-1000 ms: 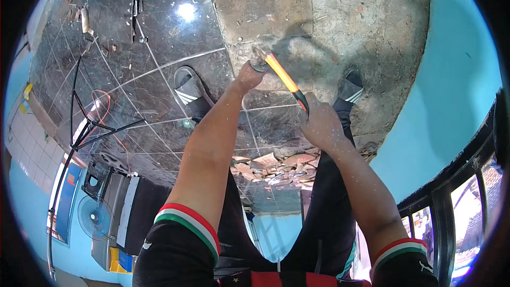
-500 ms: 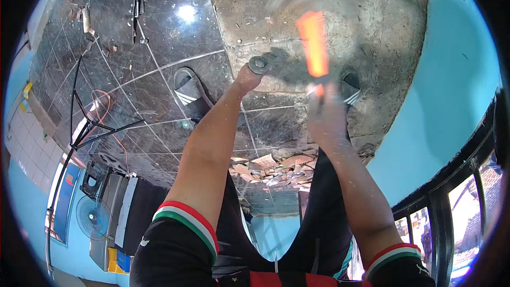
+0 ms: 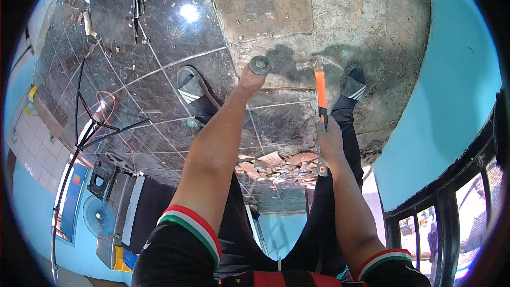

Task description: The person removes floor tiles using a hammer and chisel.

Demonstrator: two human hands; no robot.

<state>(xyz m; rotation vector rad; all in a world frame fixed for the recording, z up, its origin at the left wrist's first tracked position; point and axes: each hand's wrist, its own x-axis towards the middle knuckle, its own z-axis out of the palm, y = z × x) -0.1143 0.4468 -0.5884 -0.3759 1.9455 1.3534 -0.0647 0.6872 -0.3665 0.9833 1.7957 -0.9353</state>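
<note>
In the head view, the left hand (image 3: 252,78) is wrapped around a round-topped metal tool (image 3: 260,65), whose flat disc with a raised middle faces up toward the camera; the hand and the disc hide the lower part, so whether its tip touches the floor cannot be told. The tool is over the edge of the bare concrete (image 3: 366,16), close to where the dark tiles (image 3: 159,95) begin. The right hand (image 3: 330,141) grips a hammer (image 3: 321,87) by the black part of its orange handle, with the butt showing below the fist. The hammer's head is to the right of the tool and apart from it, its striking face turned toward the tool and its curved claw toward the right foot; how high it is above the concrete is unclear. A striped sandal (image 3: 194,86) is on the left foot, on the dark tiles, and a matching right sandal (image 3: 353,81) is beside the claw. Nearer the body, a heap of broken pieces (image 3: 273,167) shows between the legs. At the left are a thin black stand (image 3: 78,98), a looped orange cable (image 3: 112,103) and a fan (image 3: 99,216); a blue wall (image 3: 446,101) rises on the right.
</note>
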